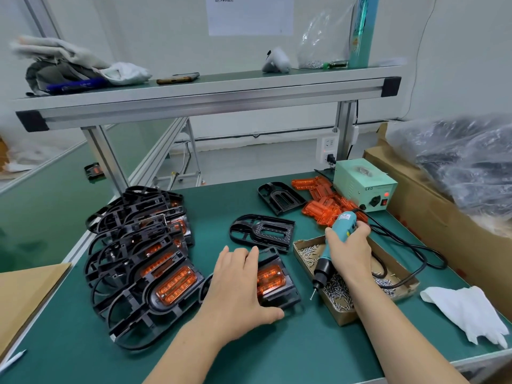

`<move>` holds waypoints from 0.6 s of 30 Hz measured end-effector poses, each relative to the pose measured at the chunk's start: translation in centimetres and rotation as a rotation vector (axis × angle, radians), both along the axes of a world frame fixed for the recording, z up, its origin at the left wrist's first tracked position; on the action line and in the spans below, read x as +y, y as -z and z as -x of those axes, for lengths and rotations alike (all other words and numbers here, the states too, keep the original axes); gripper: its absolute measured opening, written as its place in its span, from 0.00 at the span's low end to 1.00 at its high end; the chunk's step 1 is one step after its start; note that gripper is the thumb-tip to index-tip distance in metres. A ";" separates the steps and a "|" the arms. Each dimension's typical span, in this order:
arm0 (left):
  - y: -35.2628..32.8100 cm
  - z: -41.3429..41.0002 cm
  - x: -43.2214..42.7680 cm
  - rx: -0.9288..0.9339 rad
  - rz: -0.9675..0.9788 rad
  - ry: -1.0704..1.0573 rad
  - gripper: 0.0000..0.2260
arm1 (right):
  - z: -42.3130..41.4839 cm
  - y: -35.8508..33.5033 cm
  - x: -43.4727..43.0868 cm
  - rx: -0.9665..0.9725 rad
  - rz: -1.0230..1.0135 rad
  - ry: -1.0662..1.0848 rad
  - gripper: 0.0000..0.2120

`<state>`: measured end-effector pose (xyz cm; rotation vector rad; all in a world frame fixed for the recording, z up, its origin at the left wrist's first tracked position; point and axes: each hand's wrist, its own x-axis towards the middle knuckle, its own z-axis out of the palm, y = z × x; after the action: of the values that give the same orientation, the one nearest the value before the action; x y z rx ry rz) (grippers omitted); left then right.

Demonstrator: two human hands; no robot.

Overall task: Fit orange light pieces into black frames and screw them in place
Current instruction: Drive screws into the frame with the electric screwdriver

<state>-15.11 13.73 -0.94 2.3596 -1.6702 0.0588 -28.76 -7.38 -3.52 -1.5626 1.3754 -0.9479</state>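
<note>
1. Left hand (238,284) first, low centre of the picture: fingers laid flat and spread, pressing down on a black frame (279,289), thumb out along its near edge. My read is that it's pinning the part so it can't twist under the driver.
2. Orange light piece (270,277) sits in that frame's window, showing just right of the fingers, and it looks seated.
3. Long axis of the frame runs roughly left to right. The rounded loop end points left under the palm, the squared end right toward the screw box (343,318).
4. Right hand (352,250) is wrapped round the electric screwdriver (322,266). It's tilted, bit aimed down and left, tip just off the frame's right corner. Whether a screw rides on it is too small to tell.
5. Screws (336,291) lie loose in the box, right beside the work and handy for reloading.
6. Filled frames (144,245) fan out at left, while empty frames (263,231) and spare orange pieces (324,203) wait further up, centre-right.
</note>
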 end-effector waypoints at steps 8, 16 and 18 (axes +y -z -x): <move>-0.6 -0.8 2.3 -0.142 0.065 -0.156 0.53 | 0.1 0.0 0.0 0.000 0.003 0.007 0.34; -0.2 -1.5 6.6 -0.197 0.000 -0.362 0.53 | 0.1 0.1 -0.2 0.005 0.012 0.009 0.34; 0.4 -1.7 7.5 -0.208 0.000 -0.414 0.53 | 0.1 0.1 -0.2 0.002 0.015 0.007 0.34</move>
<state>-13.38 21.25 -1.29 2.7378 -1.2256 0.3903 -28.87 -7.53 -3.65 -1.5714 1.3786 -0.9631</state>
